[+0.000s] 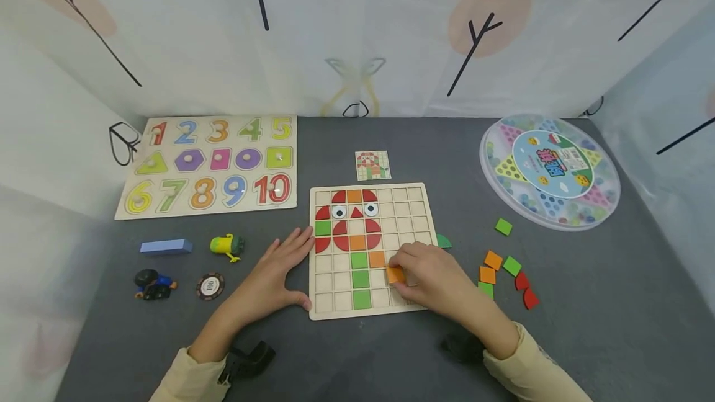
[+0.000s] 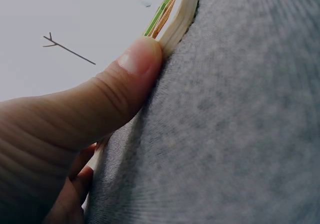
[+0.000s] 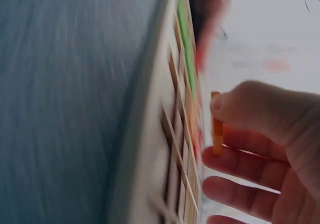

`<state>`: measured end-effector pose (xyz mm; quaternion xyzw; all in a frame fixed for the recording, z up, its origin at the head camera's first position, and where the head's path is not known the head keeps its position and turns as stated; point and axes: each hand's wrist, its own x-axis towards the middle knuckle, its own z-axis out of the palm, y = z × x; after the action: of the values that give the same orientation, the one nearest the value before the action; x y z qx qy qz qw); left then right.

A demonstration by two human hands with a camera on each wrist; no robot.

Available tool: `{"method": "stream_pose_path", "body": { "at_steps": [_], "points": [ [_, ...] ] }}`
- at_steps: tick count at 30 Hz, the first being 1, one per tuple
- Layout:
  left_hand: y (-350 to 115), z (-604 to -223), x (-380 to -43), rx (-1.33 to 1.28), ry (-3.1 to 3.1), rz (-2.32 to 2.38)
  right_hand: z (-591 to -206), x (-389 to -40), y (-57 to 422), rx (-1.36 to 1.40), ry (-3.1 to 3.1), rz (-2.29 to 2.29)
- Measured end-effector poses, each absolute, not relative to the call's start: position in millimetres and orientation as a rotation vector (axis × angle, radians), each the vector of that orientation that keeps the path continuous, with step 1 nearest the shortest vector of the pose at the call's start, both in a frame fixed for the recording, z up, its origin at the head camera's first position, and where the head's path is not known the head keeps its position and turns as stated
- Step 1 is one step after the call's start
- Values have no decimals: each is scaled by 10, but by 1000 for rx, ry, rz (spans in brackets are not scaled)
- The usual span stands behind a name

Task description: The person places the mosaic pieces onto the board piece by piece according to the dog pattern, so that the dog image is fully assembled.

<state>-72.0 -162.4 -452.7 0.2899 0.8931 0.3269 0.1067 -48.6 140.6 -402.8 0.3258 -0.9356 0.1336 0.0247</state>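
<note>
A wooden grid board (image 1: 335, 298) lies in the middle with red, green and orange pieces and two round eye pieces set in its cells. My right hand (image 1: 432, 275) pinches an orange square tile (image 1: 395, 275) between thumb and fingers, over the board's right half. In the right wrist view that orange tile (image 3: 217, 126) stands edge-on beside the grid. Spread out along the board's left side, my left hand (image 1: 274, 278) touches the edge with its thumb and fingertips. The left wrist view has the thumb (image 2: 142, 58) against a corner of the board.
Loose orange tiles (image 1: 488, 275), green tiles and red pieces (image 1: 530, 298) lie to the right. Behind the board sits a small pattern card (image 1: 373, 165). A number puzzle (image 1: 212, 166) is back left, a round case (image 1: 550, 169) back right. Small toys and a poker chip (image 1: 210, 286) lie left.
</note>
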Motion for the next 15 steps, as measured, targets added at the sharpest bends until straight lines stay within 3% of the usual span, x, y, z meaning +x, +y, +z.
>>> {"method": "stream_pose_path", "body": {
  "at_steps": [15],
  "points": [
    [-1613, -4515, -715, 836, 2629, 964, -4162, -485, 1158, 968, -2893, 382]
  ]
}}
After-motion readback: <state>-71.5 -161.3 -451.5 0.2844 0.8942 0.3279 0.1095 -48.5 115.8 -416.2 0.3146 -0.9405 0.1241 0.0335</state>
